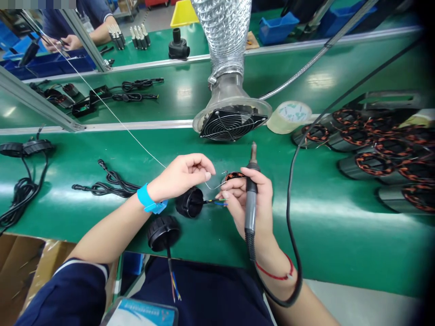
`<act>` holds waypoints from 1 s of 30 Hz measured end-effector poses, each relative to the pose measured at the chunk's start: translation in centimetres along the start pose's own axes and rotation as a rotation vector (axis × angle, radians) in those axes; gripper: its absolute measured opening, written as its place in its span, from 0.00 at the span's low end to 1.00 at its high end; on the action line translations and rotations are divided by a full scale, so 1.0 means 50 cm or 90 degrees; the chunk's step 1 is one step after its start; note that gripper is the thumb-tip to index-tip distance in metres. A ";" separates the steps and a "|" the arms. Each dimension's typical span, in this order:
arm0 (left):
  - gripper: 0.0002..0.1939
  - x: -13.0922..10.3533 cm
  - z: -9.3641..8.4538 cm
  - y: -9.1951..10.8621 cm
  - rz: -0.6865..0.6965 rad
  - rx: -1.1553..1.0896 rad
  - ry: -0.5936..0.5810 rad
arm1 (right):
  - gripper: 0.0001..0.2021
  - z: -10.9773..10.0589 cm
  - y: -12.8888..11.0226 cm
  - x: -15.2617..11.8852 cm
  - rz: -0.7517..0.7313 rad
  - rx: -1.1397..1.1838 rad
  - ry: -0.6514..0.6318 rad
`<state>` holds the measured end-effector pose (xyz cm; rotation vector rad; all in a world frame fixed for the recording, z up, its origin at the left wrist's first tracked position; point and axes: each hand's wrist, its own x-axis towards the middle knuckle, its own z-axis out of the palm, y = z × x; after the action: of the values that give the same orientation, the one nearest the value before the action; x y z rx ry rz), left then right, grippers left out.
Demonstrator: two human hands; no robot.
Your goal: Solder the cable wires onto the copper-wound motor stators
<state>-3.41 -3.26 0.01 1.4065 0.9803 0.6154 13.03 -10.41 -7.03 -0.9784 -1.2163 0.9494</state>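
Note:
Between the fingertips of my left hand [190, 174] is a thin solder wire [112, 112], which runs up to the upper left. My right hand [254, 203] holds a soldering iron [251, 199], its tip pointing up and away. The fingertips of that hand are at the coloured wire ends [220, 201] of a black round cap [190, 202] lying between my hands. Behind them, partly hidden by my right fingers, sits a copper-wound stator [234, 176]. A second black cap [163, 233] with loose wire ends lies nearer my body.
A fume duct [233, 90] with a fan grille hangs ahead. Several stators [370, 167] stand at right beside a tape roll [288, 117]. Black cables [117, 188] lie at left. The iron's cord [290, 203] loops by my right arm. Another person's hands [64, 43] work at upper left.

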 end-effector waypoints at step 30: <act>0.05 0.033 0.005 -0.007 -0.138 0.038 -0.331 | 0.15 0.005 0.002 -0.011 -0.222 -0.223 0.103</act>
<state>-2.46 -2.02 -0.69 1.3918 0.7201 0.0482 12.70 -10.86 -7.26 -1.0478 -1.3840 0.3827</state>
